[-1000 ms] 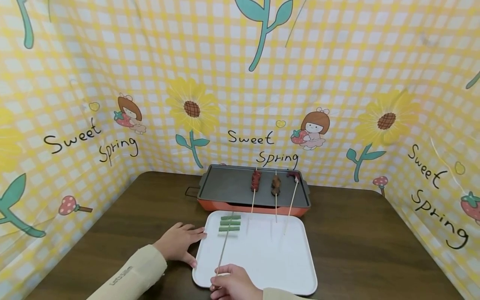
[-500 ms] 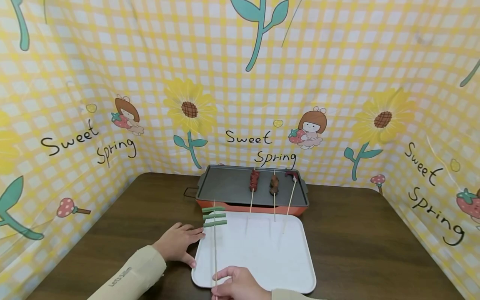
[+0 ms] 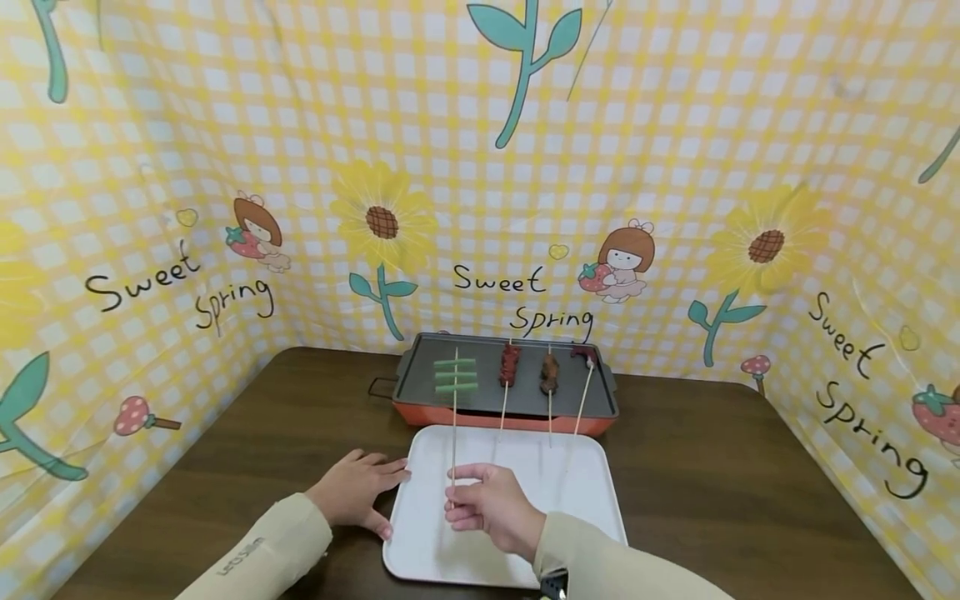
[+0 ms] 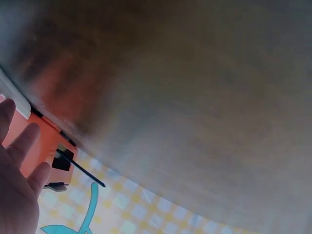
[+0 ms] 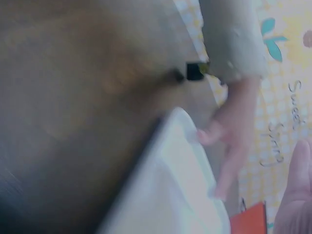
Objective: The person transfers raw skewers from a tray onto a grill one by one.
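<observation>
My right hand point(image 3: 491, 504) pinches the lower end of a thin wooden skewer point(image 3: 453, 442) over the white tray point(image 3: 416, 542) in the head view. Three green vegetable sticks point(image 3: 456, 387) lie crosswise on it like rungs, overlapping the left part of the electric griddle's dark plate point(image 3: 420, 367). The left hand point(image 3: 358, 490) has its fingers spread, fingertips right at the tray's left edge. In the right wrist view, the left hand point(image 5: 234, 131) shows beside the tray point(image 5: 180, 170); the skewer is out of that picture.
On the griddle lie a red meat skewer point(image 3: 509, 367), a brown meat skewer point(image 3: 551, 373) and a skewer with a dark purplish piece point(image 3: 582, 357). Their sticks jut toward the tray. A wire handle point(image 3: 382, 386) sticks out at the griddle's left, and a checked cloth point(image 3: 315, 275) hangs behind.
The right hand has lifted the green vegetable skewer off the tray and carried it forward, over the griddle's left part. The left hand has stayed by the tray's edge.
</observation>
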`<move>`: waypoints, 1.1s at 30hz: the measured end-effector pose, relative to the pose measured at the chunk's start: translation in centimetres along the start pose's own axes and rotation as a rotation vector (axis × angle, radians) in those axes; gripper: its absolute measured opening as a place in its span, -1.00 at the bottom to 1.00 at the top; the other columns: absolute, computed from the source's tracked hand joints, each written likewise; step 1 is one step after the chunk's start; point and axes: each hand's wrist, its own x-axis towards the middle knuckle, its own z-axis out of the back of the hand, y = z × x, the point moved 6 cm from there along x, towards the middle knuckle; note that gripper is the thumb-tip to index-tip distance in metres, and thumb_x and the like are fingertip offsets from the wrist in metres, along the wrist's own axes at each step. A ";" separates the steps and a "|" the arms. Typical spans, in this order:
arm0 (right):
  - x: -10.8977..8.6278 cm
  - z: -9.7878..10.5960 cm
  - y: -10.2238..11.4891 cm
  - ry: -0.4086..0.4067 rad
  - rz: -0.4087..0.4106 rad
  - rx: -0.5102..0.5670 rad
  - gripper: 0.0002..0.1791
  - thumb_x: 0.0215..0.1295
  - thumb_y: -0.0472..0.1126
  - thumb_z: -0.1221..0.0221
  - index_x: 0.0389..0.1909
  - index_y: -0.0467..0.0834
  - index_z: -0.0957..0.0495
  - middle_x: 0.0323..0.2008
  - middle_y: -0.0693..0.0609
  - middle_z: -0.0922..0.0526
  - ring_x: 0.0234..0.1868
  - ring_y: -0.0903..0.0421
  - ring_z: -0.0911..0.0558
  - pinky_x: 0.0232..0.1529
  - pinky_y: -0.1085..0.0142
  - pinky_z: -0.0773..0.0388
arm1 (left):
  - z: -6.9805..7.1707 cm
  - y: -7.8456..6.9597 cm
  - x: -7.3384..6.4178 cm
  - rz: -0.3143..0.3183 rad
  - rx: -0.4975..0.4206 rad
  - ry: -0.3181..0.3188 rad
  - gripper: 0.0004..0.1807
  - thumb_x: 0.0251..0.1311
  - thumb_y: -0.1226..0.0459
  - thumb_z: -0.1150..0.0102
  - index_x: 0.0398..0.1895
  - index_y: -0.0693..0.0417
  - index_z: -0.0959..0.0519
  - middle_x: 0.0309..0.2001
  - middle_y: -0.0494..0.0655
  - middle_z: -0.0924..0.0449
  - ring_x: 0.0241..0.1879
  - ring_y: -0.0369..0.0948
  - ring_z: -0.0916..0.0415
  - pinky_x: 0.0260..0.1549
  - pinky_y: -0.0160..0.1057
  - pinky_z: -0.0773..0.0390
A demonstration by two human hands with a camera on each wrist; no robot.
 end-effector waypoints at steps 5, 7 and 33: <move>1.8 0.3 2.4 -0.034 0.072 -0.055 -0.62 0.27 -0.46 -0.13 0.11 -0.47 -0.46 -0.57 0.03 -0.64 -0.63 0.30 -0.62 -0.49 0.39 -0.63 | 0.0 -0.1 0.3 -0.003 -0.049 0.042 -0.04 -0.21 -0.37 -0.27 0.24 0.02 -0.53 0.26 0.00 -0.49 0.17 0.07 -0.45 0.10 0.13 -0.37; 2.5 0.3 3.5 -0.042 0.101 -0.076 -0.61 0.30 -0.45 -0.13 0.14 -0.47 -0.45 -0.53 0.00 -0.66 -0.61 0.29 -0.63 -0.43 0.36 -0.65 | -0.1 -0.1 0.3 -0.001 -0.069 0.060 -0.03 -0.20 -0.35 -0.29 0.25 0.05 -0.52 0.27 0.02 -0.48 0.17 0.07 -0.45 0.11 0.15 -0.36; 7.2 1.8 4.1 -0.070 0.031 -0.113 -0.54 0.33 -0.48 -0.11 0.23 -0.53 -0.34 -0.28 -0.13 -0.69 -0.48 0.24 -0.64 -0.26 0.33 -0.66 | -0.6 0.1 -0.1 0.077 -0.074 0.160 -0.05 -0.09 -0.31 -0.26 0.36 -0.02 -0.41 0.39 -0.07 -0.34 0.34 0.06 -0.30 0.25 0.15 -0.26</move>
